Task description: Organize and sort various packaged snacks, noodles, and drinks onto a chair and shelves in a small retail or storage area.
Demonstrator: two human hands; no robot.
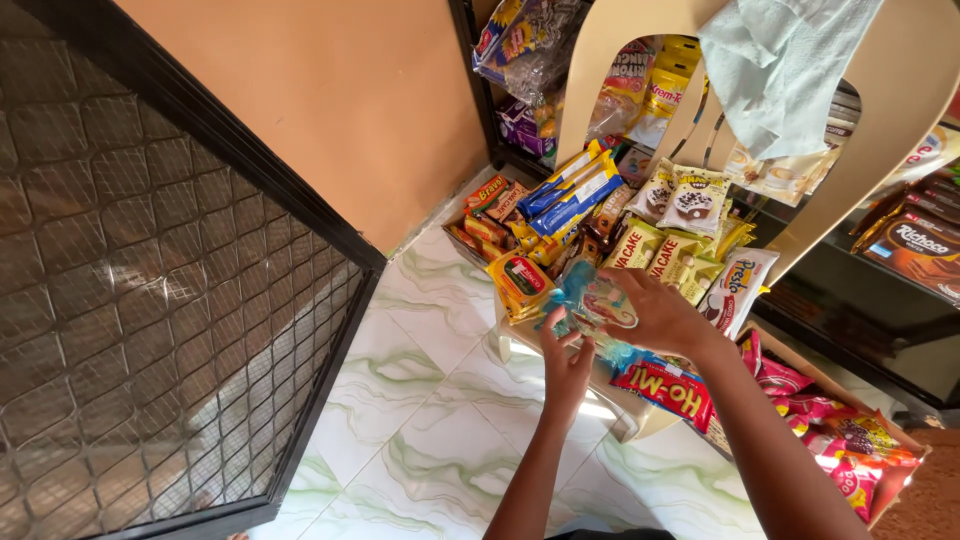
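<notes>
Both my hands reach forward over a cream plastic chair (905,90) whose seat is piled with snack packets. My left hand (567,368) pinches the lower edge of a light blue see-through packet (590,300). My right hand (662,315) lies over the same packet from the right, fingers spread on it. Right of the packet lie green-yellow cake packs (640,243) and a white biscuit pack (737,287). A yellow packet with a red and green label (520,282) lies to its left, and a red packet (668,388) sits below my right hand.
A carton of small snack bars (492,215) stands on the marbled white-green tile floor (420,400) by the orange wall (340,110). A black mesh door (150,300) fills the left. A pale blue cloth (780,70) hangs on the chair back. A box of red-orange packets (840,440) sits at right.
</notes>
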